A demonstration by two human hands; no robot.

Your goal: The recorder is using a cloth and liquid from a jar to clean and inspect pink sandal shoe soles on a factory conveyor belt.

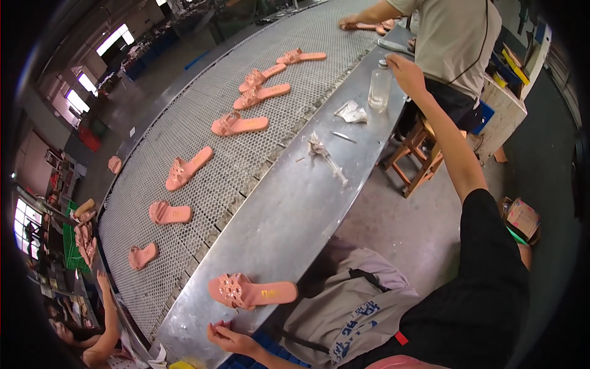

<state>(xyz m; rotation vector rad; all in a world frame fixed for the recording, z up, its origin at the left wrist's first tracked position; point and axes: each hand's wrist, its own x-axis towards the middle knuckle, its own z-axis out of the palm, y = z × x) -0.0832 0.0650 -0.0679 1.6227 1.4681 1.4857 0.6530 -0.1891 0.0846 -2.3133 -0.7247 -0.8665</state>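
Observation:
My right hand (405, 75) reaches far along the metal ledge, its fingers at the capped top of a clear bottle (378, 92). The bottle stands tilted a little at the ledge's outer edge. Close to me, my left hand (232, 339) hovers over the near end of the ledge with curled fingers; a small reddish bit shows at the fingertips, too small to name. Just beyond it lies a pink slide sandal (270, 293) with a studded cut-out strap and gold marking on its insole. It touches neither hand.
Several matching pink sandals (246, 125) lie spread over the mesh conveyor (203, 111). A crumpled white cloth (351, 112), a thin metal tool (343, 136) and a soiled brush-like tool (326, 157) rest on the metal ledge (276, 209). A co-worker (458, 37) works ahead beside a wooden stool (421, 154).

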